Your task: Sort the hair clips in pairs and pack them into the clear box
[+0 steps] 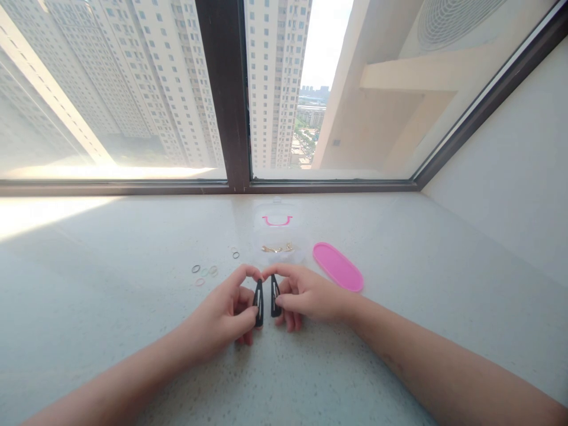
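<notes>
Two black snap hair clips are held upright side by side, a small gap between them. My left hand pinches the left hair clip, thumb on its lower part and index finger at its narrow top. The right hair clip is gripped the same way in my right hand. Both index fingertips meet or nearly meet above the clips. Just beyond my hands sits a clear plastic box with gold-coloured pieces in it, too small to name exactly.
Several small hair ties lie on the speckled sill left of my hands. A pink oval lid or tray lies to the right. Behind the box is a pink handle on clear plastic. The window frame and white side wall bound the sill.
</notes>
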`<act>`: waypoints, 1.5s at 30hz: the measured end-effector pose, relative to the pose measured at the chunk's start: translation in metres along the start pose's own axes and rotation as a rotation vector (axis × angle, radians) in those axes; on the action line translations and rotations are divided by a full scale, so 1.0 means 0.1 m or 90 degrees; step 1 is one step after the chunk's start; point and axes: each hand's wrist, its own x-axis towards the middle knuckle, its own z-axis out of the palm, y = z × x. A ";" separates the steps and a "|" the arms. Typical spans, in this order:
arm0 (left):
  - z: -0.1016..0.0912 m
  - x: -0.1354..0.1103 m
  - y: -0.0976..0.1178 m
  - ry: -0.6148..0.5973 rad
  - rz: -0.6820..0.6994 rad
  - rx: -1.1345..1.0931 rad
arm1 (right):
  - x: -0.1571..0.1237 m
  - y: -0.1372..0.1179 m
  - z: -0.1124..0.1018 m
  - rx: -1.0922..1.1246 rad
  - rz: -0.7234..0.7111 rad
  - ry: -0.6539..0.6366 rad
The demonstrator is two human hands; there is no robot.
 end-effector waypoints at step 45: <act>-0.01 0.04 -0.03 0.017 -0.015 -0.024 | 0.04 0.04 -0.02 0.018 -0.016 -0.019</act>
